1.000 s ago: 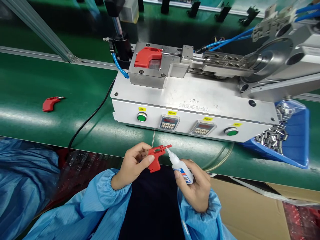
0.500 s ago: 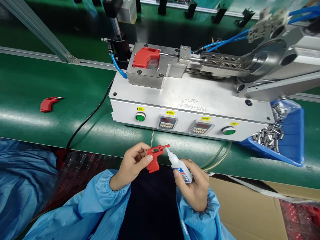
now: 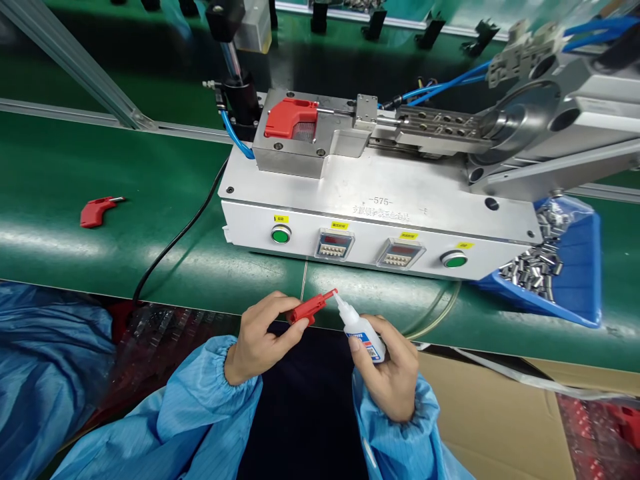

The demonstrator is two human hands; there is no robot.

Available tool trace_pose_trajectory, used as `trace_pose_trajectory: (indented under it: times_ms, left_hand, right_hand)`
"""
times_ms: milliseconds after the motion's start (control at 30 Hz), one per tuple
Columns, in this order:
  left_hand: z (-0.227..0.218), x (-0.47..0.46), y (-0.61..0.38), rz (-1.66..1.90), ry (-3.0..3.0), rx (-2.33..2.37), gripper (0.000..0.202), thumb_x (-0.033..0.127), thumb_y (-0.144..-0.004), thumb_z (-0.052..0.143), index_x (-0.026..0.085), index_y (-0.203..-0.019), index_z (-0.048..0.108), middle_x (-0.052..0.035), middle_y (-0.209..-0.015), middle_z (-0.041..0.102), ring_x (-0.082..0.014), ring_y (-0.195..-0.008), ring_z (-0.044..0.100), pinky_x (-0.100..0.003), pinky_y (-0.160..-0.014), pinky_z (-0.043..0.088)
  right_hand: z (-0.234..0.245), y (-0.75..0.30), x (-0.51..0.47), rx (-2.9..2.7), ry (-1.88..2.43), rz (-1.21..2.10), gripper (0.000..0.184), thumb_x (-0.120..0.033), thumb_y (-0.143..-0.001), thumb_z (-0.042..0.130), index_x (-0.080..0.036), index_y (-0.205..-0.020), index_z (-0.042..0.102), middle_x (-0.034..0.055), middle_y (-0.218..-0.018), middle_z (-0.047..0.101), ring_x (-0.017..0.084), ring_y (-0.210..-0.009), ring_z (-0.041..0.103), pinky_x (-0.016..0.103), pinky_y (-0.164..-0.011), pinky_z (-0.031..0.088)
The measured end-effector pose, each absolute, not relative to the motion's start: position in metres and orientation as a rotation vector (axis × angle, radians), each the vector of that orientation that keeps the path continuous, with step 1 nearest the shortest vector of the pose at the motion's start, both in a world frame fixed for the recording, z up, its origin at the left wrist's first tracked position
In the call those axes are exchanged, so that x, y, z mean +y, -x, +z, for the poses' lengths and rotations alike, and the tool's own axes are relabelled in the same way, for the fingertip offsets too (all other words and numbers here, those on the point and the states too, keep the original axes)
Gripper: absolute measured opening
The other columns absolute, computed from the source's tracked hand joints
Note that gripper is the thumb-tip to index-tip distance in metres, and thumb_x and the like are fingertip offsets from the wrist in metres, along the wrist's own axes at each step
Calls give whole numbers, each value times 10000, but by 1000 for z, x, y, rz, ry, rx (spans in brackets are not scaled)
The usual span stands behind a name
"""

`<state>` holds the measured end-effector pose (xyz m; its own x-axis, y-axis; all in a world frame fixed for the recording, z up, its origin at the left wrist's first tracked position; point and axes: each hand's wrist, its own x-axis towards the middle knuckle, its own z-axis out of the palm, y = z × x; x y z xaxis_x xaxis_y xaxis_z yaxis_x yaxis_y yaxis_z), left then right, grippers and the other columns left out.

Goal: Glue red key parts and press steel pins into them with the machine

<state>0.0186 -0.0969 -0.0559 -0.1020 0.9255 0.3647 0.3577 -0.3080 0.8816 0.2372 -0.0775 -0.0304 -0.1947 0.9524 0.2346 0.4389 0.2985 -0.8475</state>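
My left hand (image 3: 267,337) pinches a red plastic pistol-shaped part (image 3: 309,309) between thumb and fingers, its thin end pointing up and right. In my right hand (image 3: 390,370) is a white glue bottle (image 3: 364,335) with a blue label, tilted so that its nozzle is at the tip of the red part. Whether the nozzle touches it, I cannot tell. Another red part (image 3: 293,119) lies in the metal block of the machine (image 3: 310,190), against a metal rod. A third red part (image 3: 97,212) with a metal pin rests on the green bench to the left.
A blue bin (image 3: 583,267) of small metal cylinders stands to the right of the machine. A black cable (image 3: 183,233) crosses the green bench (image 3: 45,167). Below the bench edge are a cardboard box (image 3: 490,413) and a blue-sleeved arm (image 3: 50,353) at far left.
My left hand has rolled the red part, so its grip end no longer hangs down in view. The bottle stays by its tip. The whole view has shifted slightly.
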Motion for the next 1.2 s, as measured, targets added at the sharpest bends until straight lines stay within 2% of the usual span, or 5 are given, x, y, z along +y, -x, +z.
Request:
trace_pose_trajectory:
  times_ms: [167,333,633,967,1200]
  left_hand:
    - [-62,-97,-13,1241,-1089,1353,178,372,-981,716,194,-991,718,-12,-800,722,-153,-680,648,-244,-651,523]
    - [-73,-99,-5,1141,-747,1352,371,529,-882,808,186,-1003,734,-34,-894,767,-183,-789,676,-241,-710,538]
    - [-81,-87,-2,1009,-546,1415,760,662,-692,899,217,-1270,685,-36,-919,737,-185,-734,631,-231,-578,519]
    - [-97,-90,7,970,-663,1311,754,599,-722,907,231,-1313,617,-53,-951,763,-197,-757,660,-258,-650,550]
    - [-83,-96,-11,1180,-672,1295,670,603,-753,885,228,-1246,628,-30,-876,724,-169,-708,619,-239,-615,513]
  right_hand:
    - [-45,-244,-69,-1548,1351,1002,170,-302,-1006,631,-228,-1160,629,72,-1026,744,227,-929,705,331,-799,567]
    - [-61,-244,-60,-1555,1319,1065,163,-226,-972,584,-251,-1129,548,97,-1193,754,260,-1342,606,473,-1132,484]
    - [-53,-266,-73,-1853,1358,696,395,-252,-966,655,-226,-1355,593,135,-1277,700,273,-1197,665,439,-1047,564]
    - [31,-429,64,-1900,2165,258,82,-199,-958,709,-186,-897,764,79,-907,761,248,-915,728,366,-886,580]
    - [8,-445,124,-1917,2259,354,275,-416,-1065,656,-150,-1018,706,36,-993,715,166,-895,708,339,-845,608]
